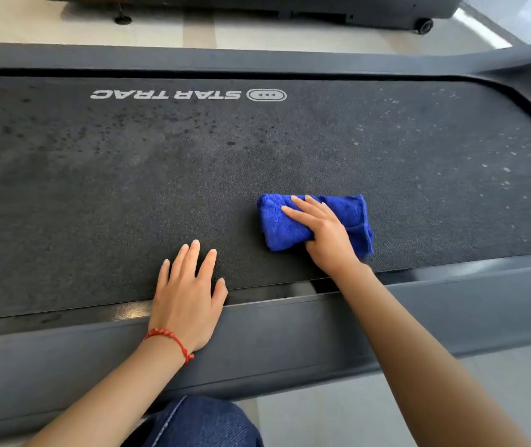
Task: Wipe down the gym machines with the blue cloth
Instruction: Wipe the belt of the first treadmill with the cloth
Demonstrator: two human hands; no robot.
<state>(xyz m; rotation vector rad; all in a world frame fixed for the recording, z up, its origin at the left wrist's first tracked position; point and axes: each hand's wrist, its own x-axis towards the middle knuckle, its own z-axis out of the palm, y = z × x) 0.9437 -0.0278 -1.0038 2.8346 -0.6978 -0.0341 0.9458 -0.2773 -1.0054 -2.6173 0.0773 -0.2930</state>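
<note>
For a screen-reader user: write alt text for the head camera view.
A person's right hand presses a folded blue cloth flat on a dark treadmill belt marked STAR TRAC. The left hand, with a red bracelet at the wrist, rests open across the belt edge and the side rail. Pale specks dot the belt's right end.

The treadmill belt ran crosswise before the kneeling person, a side rail along its near edge and another rail along the far edge. The cloth lay on the belt toward four o'clock of its middle, the right hand flat on top of it. At eight o'clock of the cloth, well apart, the left hand rested across the belt's near edge and the near rail. The brand lettering sat on the belt at eleven o'clock of the cloth. Beyond the far rail, at twelve o'clock, stood another machine. A knee was at six o'clock, below the near rail.
</note>
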